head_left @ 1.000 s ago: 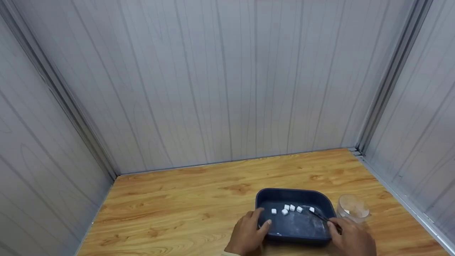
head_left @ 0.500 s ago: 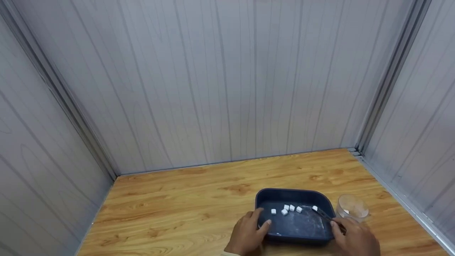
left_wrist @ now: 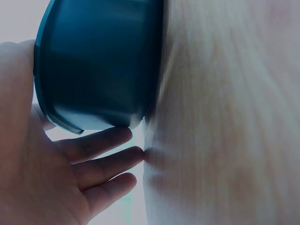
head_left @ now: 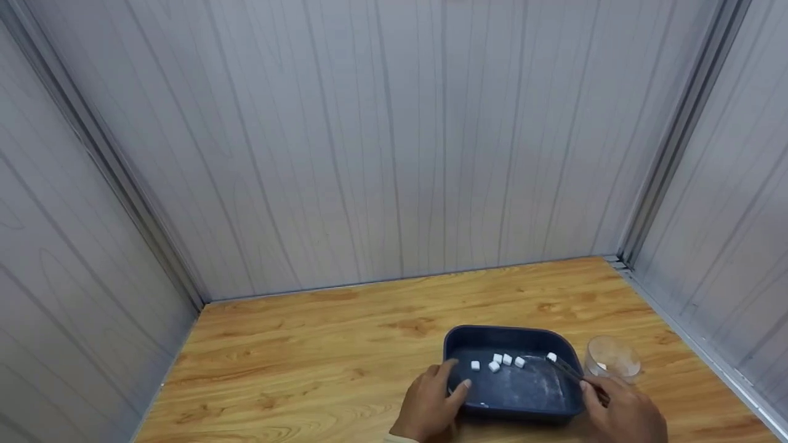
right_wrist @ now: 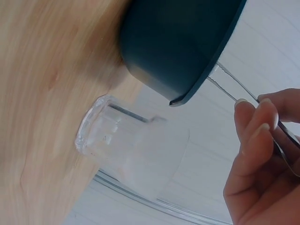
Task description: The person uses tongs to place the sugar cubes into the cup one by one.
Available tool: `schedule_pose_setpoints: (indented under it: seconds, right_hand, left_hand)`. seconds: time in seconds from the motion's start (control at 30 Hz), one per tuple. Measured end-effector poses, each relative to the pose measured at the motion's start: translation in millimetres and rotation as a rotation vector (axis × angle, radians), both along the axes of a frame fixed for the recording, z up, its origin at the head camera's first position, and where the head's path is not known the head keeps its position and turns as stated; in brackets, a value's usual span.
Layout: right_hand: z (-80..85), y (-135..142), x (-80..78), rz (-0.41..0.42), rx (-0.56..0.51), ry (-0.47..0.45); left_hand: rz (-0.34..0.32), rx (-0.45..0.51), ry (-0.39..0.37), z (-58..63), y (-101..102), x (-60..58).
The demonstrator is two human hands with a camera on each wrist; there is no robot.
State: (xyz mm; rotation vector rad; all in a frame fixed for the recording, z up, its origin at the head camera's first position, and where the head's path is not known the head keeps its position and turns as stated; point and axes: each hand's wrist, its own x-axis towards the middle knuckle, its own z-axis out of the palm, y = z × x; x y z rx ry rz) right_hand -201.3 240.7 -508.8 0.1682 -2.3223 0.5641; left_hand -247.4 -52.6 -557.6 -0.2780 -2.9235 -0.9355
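Note:
My left hand (head_left: 428,400) holds the left side of a dark blue rectangular dish (head_left: 452,342). Its thumb lies over the rim, while several fingers (left_wrist: 101,164) extend along the outside in the left wrist view. In my right hand (head_left: 625,409) I pinch metal tweezers (right_wrist: 232,77), with a white cube (head_left: 551,357) between their serrated tips, near the dish's right wall. Several more white cubes (head_left: 506,359) lie on the dish floor. Just right of the dish stands a clear glass (head_left: 619,357), with something small and white in it.
The dish and glass rest on a wood-grain tabletop (head_left: 295,357). A pale panel wall (head_left: 394,154) closes off the back, with side panels left and right (head_left: 739,234). White powdery marks show on the dish floor.
My right hand and the tweezers have moved right, carrying the cube toward the dish's right wall. The left hand and the other cubes have stayed put.

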Motion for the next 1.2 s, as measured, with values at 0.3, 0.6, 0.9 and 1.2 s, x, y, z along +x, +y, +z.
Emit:
schedule_pose_setpoints:
  seconds: [0.3, 0.6, 0.9, 1.2]
  right_hand:
    - [7.9, -1, 4.1, -0.033, -0.039, -0.075]
    - [12.3, 3, 5.6, -0.052, -0.064, -0.06]
    - [18.0, 11, 6.8, -0.097, -0.062, -0.107]
    - [20.9, 22, 6.6, -0.129, -0.072, -0.073]
  left_hand:
    - [-0.014, 0.007, 0.037, -0.6, -1, 0.5]
    - [-0.004, -0.003, 0.023, 0.4, 0, 0.3]
    - [0.003, -0.013, 0.019, -0.2, 1, -0.2]
    - [-0.002, -0.007, 0.02, -0.3, 1, 0.1]
